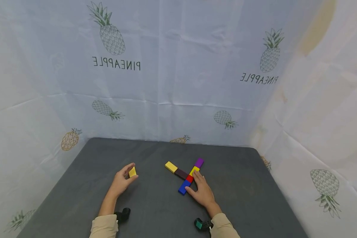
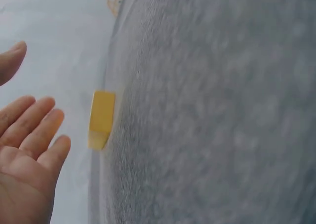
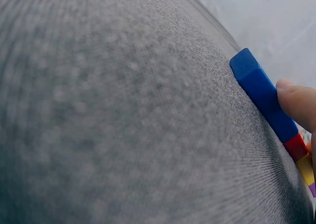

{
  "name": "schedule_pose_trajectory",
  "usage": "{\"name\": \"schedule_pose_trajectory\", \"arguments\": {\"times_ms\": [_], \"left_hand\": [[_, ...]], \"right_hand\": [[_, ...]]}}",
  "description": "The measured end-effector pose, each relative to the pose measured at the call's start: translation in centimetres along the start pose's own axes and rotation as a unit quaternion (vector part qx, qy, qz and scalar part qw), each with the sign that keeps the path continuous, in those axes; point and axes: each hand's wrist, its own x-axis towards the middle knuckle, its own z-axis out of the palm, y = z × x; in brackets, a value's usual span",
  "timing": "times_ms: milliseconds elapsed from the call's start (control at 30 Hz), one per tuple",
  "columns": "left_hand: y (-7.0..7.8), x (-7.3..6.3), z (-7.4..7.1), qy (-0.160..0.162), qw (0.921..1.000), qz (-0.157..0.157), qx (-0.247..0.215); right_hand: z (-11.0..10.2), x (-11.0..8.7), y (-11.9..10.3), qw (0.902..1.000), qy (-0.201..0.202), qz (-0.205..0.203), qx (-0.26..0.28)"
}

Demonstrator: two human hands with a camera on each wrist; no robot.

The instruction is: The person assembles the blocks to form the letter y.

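A yellow block (image 1: 132,172) stands on the table at the left, between the spread thumb and fingers of my left hand (image 1: 120,182). In the left wrist view, there is space between that hand's fingers and the block. My right hand (image 1: 203,193) lies over a joined row of blocks: blue (image 1: 183,187), red (image 1: 189,178), yellow (image 1: 193,170) and purple (image 1: 199,162). Its thumb touches the blue block's side, as the right wrist view shows, and its fingertips reach the yellow one. A dark brown block (image 1: 181,174) branches leftward from this row, with a pale yellow block (image 1: 171,166) at its end.
The dark grey table (image 1: 154,211) ends at a curtain (image 1: 178,82) printed with pineapples, which also hangs along both sides. A black device (image 1: 123,215) is worn at the left wrist, and another (image 1: 202,224) at the right.
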Motion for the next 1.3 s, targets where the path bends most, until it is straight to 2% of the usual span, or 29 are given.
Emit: {"name": "schedule_pose_trajectory", "arguments": {"times_ms": [100,200,333,533,733,867,1100,1300], "left_hand": [[-0.3,0.2,-0.5,0.007,0.9998,-0.014,0.010],[-0.7,0.4,-0.8,0.002,0.9990,-0.043,0.013],[-1.2,0.9,-1.2,-0.014,0.9966,-0.080,0.013],[-1.8,1.5,-1.4,-0.050,0.9927,-0.109,0.014],[-2.1,2.1,-1.4,-0.066,0.9906,-0.117,0.026],[-2.1,2.2,-1.6,-0.071,0.9895,-0.117,0.048],[-2.2,2.4,-1.8,-0.102,0.9838,-0.111,0.097],[-2.3,2.6,-1.9,-0.109,0.9818,-0.110,0.110]], "right_hand": [[0.0,0.0,0.0,1.0000,0.001,0.002,0.000],[-0.1,0.0,-0.1,1.0000,0.001,0.001,0.001],[-0.1,0.0,-0.1,1.0000,0.000,0.000,0.002],[0.1,-0.1,0.1,1.0000,-0.003,0.001,0.001],[0.1,-0.1,0.1,1.0000,-0.003,0.002,0.000],[-0.1,-0.1,0.0,1.0000,-0.007,0.003,0.000],[-0.2,0.0,-0.2,0.9999,-0.012,0.011,0.002],[-0.3,0.0,-0.2,0.9998,-0.012,0.014,0.003]]}}
